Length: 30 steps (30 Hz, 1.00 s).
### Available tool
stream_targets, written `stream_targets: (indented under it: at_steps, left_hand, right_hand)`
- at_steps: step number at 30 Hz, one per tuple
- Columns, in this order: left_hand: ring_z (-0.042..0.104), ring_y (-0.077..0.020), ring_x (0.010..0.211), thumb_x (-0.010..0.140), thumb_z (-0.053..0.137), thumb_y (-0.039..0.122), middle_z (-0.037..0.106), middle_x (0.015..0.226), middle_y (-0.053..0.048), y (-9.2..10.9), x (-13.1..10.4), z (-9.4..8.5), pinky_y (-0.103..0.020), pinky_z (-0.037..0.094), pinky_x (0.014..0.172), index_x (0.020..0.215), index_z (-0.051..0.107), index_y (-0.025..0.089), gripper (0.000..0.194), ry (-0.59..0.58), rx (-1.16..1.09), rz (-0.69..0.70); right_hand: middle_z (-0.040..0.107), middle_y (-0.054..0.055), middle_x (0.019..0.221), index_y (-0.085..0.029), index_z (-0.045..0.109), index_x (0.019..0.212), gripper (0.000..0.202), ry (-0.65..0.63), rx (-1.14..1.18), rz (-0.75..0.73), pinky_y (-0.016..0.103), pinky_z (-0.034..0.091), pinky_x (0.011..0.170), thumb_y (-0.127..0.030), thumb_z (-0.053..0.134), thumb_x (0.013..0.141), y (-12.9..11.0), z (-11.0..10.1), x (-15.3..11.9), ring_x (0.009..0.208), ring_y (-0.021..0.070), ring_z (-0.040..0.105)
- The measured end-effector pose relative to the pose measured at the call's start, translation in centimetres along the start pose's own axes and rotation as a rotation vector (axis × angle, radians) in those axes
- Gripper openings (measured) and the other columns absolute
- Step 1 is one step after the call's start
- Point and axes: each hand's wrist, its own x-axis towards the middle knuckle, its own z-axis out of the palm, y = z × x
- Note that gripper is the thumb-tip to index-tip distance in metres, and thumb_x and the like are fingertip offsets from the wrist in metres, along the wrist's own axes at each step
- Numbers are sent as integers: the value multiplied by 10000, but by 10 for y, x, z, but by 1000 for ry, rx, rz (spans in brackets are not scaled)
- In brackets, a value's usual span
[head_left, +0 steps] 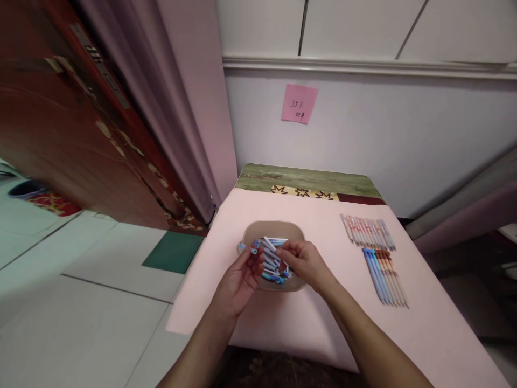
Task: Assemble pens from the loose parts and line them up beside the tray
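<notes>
A beige bowl (252, 230) filled with blue and white pen parts (270, 264) sits on the pink-covered table. Over its left side, my left hand (241, 280) is turned palm up, its fingers closed on small light-blue pen pieces (253, 250). My right hand (306, 262) reaches over the bowl's right side and pinches a slim white pen barrel (270, 243) between thumb and fingers. The tips of the right fingers partly hide the parts beneath them.
On the table's right lie a row of pinkish, clear pens (367, 231) and a second row of blue and brown pens (385, 277). A pink note (299, 103) is stuck to the wall behind. A red door (100, 124) and purple curtain (181, 97) stand at left.
</notes>
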Motion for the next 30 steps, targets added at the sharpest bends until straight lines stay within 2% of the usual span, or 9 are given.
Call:
stream_targets:
  at_steps: [4,6,10,12,14,16,19,24,30]
  left_hand:
    - [655,-122,643,868,560,125,697,799,-81,-4,-1,-2,-162,501,458,926,640,80,108,-13,8,-22]
    - [653,-110,638,879,540,114,704,822,-89,-3,-1,-4,-161,520,492,908,644,78,114,-19,-16,-8]
    - [660,-110,653,906,487,115,712,858,-108,10,-1,-8,-179,555,563,886,650,76,169,-1,-66,65]
    - [663,-110,670,923,453,125,712,877,-119,20,-2,-12,-182,563,590,866,652,72,214,9,-101,105]
    - [665,-109,679,936,426,135,715,894,-125,32,-1,-17,-190,569,613,834,653,74,256,33,-133,150]
    - [665,-109,676,938,421,136,719,894,-120,42,0,-23,-193,571,613,812,655,80,271,65,-147,194]
    - [666,-111,674,933,433,135,723,889,-114,52,5,-32,-196,572,605,815,658,85,259,96,-154,241]
    - [666,-110,677,930,441,136,723,898,-116,54,9,-39,-201,576,613,831,659,86,245,100,-161,256]
    - [662,-111,670,919,455,116,716,890,-128,48,5,-34,-200,573,607,816,653,70,228,89,-149,260]
  right_hand:
    - [598,-34,495,-160,606,659,235,-76,6,64,163,310,407,-361,629,778,-5,20,9,409,66,436]
    - [584,-42,477,-163,613,643,237,-112,-28,83,162,288,389,-360,632,773,-8,26,13,390,63,414]
    - [618,-28,539,-162,658,712,315,-145,-108,88,178,297,383,-445,569,817,-10,19,22,378,65,397]
    - [663,-3,623,-169,683,783,319,-32,-258,58,191,346,430,-442,532,847,-6,8,26,434,85,467]
    - [690,17,690,-189,698,800,237,183,-558,17,200,386,518,-373,554,842,2,-4,28,564,118,565]
    - [713,33,745,-214,711,782,148,271,-883,47,217,398,590,-303,596,808,12,-10,28,688,156,621]
    - [735,39,818,-250,732,813,151,155,-1135,87,232,410,637,-247,581,806,25,-5,26,776,183,655]
    - [744,39,836,-269,746,869,169,9,-1186,36,235,437,658,-233,603,787,33,26,34,814,199,676]
    - [726,171,880,-122,735,884,240,-69,-1264,-10,305,477,695,-93,505,823,39,59,48,815,261,684]
